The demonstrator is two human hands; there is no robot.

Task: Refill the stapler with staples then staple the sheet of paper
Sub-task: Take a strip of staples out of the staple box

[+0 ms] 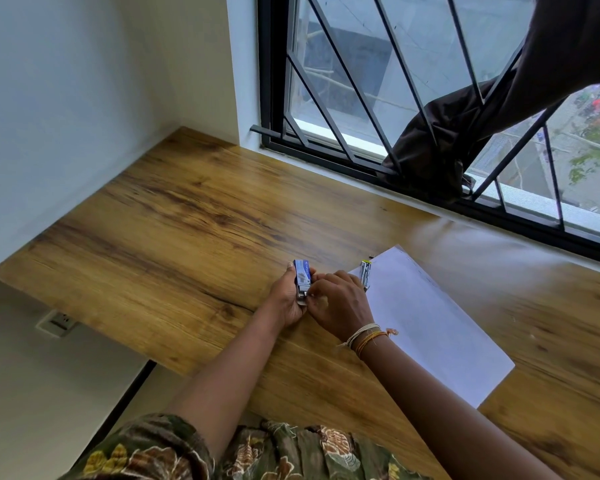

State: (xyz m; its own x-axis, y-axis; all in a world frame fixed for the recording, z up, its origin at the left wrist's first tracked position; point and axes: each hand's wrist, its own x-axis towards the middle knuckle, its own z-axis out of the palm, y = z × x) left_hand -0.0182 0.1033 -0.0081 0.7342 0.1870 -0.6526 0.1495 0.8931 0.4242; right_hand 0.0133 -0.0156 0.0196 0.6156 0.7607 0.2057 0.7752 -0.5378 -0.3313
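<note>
1. Near the front middle of the wooden desk [174, 216]: lying in the left hand [286, 299], small blue box of staples [302, 277], with pale print on its top face and a silvery end showing at the near side.
2. Curling around the box from the left side, left fingers gripping it, thumb side hidden behind the box.
3. Meeting the box at its near end, right hand [340, 306], fingertips [314, 295] pinching at the silvery end; hard to tell whether pinching the tray or staples.
4. Circling the right wrist, thread bracelets [366, 337] in cream and orange.
5. Lying just beyond the right hand, stapler [365, 273], metallic and slim, resting on the far left corner of the sheet of paper [426, 323], untouched by either hand.
6. Spreading to the right of the hands, white sheet lying flat on the desk at a slant, its near corner close to the desk's front edge; a faint dashed line running along its far edge.
7. Showing at the bottom edge, patterned green and brown clothing [257, 452].
8. Running along the far side of the desk, window with black bars [343, 98]; dark brown curtain [465, 126] bunching against the bars at the right.
9. Sitting under the desk's left end, wall socket [58, 322].
</note>
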